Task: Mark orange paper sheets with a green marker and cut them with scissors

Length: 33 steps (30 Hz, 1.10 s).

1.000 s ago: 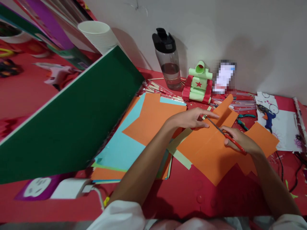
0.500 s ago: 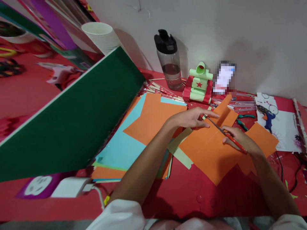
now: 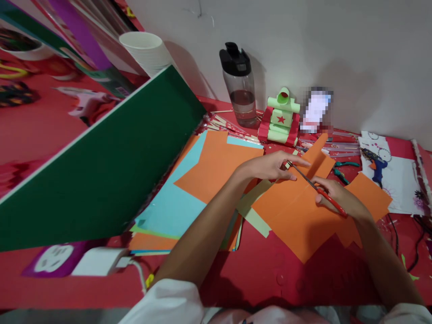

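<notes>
One pair of red-handled scissors [image 3: 329,201] is gripped in the right hand [image 3: 334,195], with the fingers curled close about the handles and the slim blades pointed toward the left hand [image 3: 270,166]; whether the blades are parted cannot be told. Beneath both hands, a sheet of orange paper [image 3: 283,216] is spread on a red tabletop [image 3: 249,279]. The left hand is stretched over that sheet, its thumb and index finger set slightly apart around the blade tips; whether paper is pinched under it cannot be told. Near the left fingertips, on their far side, a narrow orange strip [image 3: 319,148] is seen.

Just beyond the right hand, green-handled pliers [image 3: 344,171] are laid, and farther right a blue glue gun [image 3: 380,168] is rested on a white printed sheet [image 3: 405,189]. Beyond the left hand, a rolled-paper model [image 3: 278,135] in green and red is placed between a black-lidded water bottle [image 3: 240,90] and a blurred phone [image 3: 316,110]. To the left of the grip, blue and orange sheets [image 3: 172,211] are stacked beside a tilted dark green board [image 3: 111,166].
</notes>
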{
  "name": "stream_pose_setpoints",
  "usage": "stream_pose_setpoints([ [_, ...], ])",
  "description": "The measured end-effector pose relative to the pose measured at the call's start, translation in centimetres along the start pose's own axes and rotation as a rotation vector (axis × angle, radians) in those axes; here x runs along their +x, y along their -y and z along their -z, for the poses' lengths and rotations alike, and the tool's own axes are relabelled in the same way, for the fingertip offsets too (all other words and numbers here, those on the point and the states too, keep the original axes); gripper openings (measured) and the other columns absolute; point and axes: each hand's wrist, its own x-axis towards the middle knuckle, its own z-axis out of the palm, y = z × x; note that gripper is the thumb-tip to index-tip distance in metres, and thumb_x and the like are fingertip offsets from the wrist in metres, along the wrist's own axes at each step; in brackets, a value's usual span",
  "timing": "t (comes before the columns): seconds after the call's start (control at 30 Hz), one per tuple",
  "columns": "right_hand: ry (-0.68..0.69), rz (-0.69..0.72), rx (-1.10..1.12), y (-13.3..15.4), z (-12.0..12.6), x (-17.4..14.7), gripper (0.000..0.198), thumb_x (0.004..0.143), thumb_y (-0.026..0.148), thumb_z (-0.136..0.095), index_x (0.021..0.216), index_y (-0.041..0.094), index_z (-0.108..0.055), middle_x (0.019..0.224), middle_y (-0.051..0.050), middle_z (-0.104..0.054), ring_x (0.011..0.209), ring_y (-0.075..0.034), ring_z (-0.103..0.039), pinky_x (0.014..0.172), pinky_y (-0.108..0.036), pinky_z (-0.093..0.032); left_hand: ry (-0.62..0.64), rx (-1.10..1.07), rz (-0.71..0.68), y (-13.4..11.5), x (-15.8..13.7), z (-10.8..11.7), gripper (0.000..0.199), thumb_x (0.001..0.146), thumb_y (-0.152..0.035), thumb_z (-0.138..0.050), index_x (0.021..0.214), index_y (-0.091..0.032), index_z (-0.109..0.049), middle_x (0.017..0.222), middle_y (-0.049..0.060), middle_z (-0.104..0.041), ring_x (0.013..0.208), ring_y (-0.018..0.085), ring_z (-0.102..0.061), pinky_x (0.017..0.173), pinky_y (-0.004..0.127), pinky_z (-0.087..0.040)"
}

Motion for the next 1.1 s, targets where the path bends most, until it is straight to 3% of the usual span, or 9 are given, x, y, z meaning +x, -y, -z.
stream_pose_setpoints([
  [0.3,-0.037,-0.046,-0.048,-0.66,-0.05,0.36,0.012,0.092,0.033,-0.066,0.097,0.023,-0.061,0.077,0.003,-0.067,0.070,-0.017,-0.061,0.063,-0.025,-0.037,-0.006,0.001,0.005,-0.55,-0.10,-0.06,0.058,0.092,-0.038,-0.078,0.142,-0.012,-0.067,0.056,-0.009,-0.043,0.049,0.009,-0.037,0.050,0.022,-0.030],
  [0.67,0.010,-0.009,-0.007,-0.71,-0.06,0.40,0.016,0.088,0.027,-0.065,0.102,0.022,-0.060,0.079,0.004,-0.058,0.067,-0.014,-0.054,0.061,-0.025,-0.035,0.003,0.004,0.019,-0.46,-0.10,0.06,0.056,0.091,-0.037,-0.078,0.141,-0.012,-0.067,0.055,-0.010,-0.043,0.048,0.009,-0.037,0.050,0.022,-0.029],
  [1.1,-0.015,-0.040,0.033,-0.61,-0.37,0.51,0.022,0.092,0.041,-0.070,0.092,0.022,-0.059,0.077,0.002,-0.064,0.068,-0.016,-0.057,0.061,-0.025,-0.038,0.013,-0.054,-0.015,-0.07,0.07,0.00,0.062,0.089,-0.047,-0.082,0.139,-0.014,-0.068,0.054,-0.010,-0.041,0.047,0.009,-0.035,0.048,0.022,-0.027],
])
